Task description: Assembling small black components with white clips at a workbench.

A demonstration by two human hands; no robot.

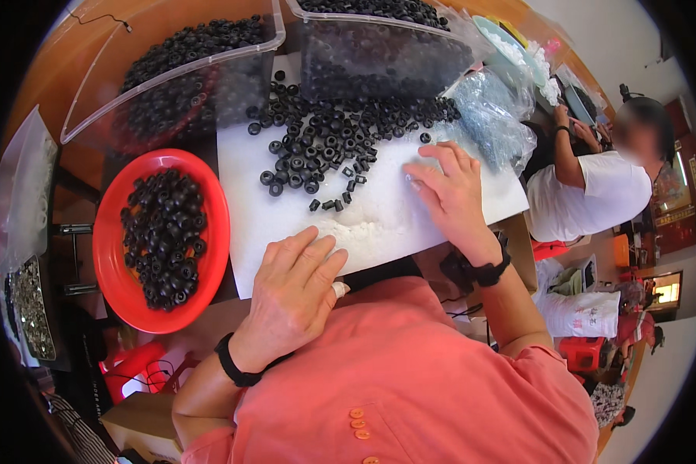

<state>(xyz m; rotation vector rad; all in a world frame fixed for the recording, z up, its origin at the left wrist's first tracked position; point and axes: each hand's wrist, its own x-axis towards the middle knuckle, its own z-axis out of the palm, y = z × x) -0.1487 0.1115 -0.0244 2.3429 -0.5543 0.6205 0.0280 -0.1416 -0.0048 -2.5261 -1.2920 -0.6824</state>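
Between my hands lies a white board (264, 240), with a heap of black rounded plastic parts (321, 143) spread over its far half. Smaller black spool-like pieces (338, 205) lie at the heap's near edge, beside a patch of white crumbs or powder (356, 230). At the board's front edge my left hand (295, 282) rests with fingers stretched and holds nothing visible; a white wrap is on one digit. Over the board's right side my right hand (452, 189) has its fingers apart and slightly bent, near one loose black part (425, 138). I see nothing in it.
A red oval dish (103, 240) of black parts stands left. Clear plastic bins (278, 35) of black parts stand behind the board. Plastic bags (491, 116) and a pale green bowl (510, 48) are at the back right. Another person (591, 189) works at the right.
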